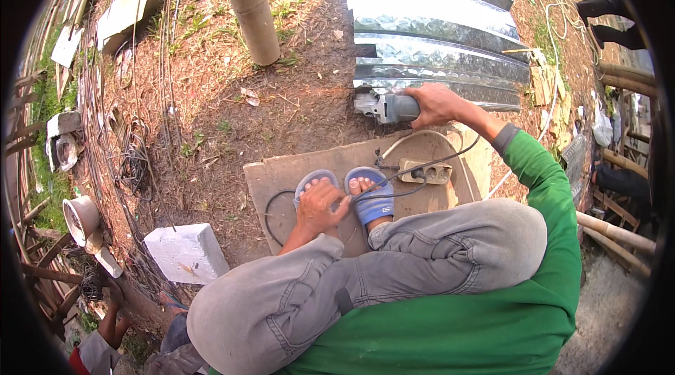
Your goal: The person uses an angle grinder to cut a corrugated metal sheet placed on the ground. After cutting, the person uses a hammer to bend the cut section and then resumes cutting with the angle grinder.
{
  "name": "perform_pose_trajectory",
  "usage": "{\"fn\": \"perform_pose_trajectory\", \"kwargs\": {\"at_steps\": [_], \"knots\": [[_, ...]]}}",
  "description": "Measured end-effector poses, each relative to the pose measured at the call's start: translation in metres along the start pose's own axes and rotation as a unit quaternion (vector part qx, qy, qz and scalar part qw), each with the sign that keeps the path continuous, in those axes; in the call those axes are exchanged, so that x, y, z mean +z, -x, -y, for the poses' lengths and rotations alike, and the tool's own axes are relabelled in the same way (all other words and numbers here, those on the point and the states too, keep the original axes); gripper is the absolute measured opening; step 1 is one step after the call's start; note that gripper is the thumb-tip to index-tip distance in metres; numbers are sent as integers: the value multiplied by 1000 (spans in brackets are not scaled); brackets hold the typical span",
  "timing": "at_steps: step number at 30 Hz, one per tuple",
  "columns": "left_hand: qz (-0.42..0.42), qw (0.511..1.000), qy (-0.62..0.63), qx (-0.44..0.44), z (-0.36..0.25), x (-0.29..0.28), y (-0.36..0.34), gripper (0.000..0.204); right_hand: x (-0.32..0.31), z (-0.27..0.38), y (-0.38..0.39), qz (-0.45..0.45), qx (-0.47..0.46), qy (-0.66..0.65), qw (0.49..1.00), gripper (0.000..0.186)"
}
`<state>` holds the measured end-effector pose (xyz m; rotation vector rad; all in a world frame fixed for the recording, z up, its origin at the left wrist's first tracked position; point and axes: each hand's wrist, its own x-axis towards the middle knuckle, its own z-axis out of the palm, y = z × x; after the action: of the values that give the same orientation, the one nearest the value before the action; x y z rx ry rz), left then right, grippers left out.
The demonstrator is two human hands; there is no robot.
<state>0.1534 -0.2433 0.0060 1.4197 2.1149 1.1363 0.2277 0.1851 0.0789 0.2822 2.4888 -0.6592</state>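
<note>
Bare brown earth with thin grass, outdoors; one flat board (pixel 281 178) lies on it as landmark. Both feet in two blue sandals (pixel 373 199) rest on the board, beside one power strip (pixel 425 172). The left hand (pixel 320 208) lies curled over the left foot. Beyond the board's far edge, the right hand (pixel 437 104) wraps one angle grinder (pixel 383 106) against one corrugated metal sheet (pixel 429 23) (ribs gleaming). One white block (pixel 186 252) sits nearer-left of the board.

The right hand (pixel 437 104) hides the back of the grinder (pixel 385 106). The knees cover part of the wooden board (pixel 281 178).
</note>
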Motion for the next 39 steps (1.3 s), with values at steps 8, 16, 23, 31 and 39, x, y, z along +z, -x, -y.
{"fn": "perform_pose_trajectory", "kwargs": {"at_steps": [8,16,23,31,39], "knots": [[-1,1000,4,-1,-2,0,-1,15,5,-3,0,-4,1,18,1000,80],[2,1000,5,-1,-2,-2,-1,15,4,-1,-2,13,11,21,1000,72],[0,1000,4,5,-1,-1,-1,15,1,3,-6,14,6,25,1000,60],[4,1000,1,1,0,-2,0,15,5,-5,-4,4,-1,28,1000,67],[9,1000,-4,0,2,3,3,14,1,-10,7,36,26,32,999,97]]}}
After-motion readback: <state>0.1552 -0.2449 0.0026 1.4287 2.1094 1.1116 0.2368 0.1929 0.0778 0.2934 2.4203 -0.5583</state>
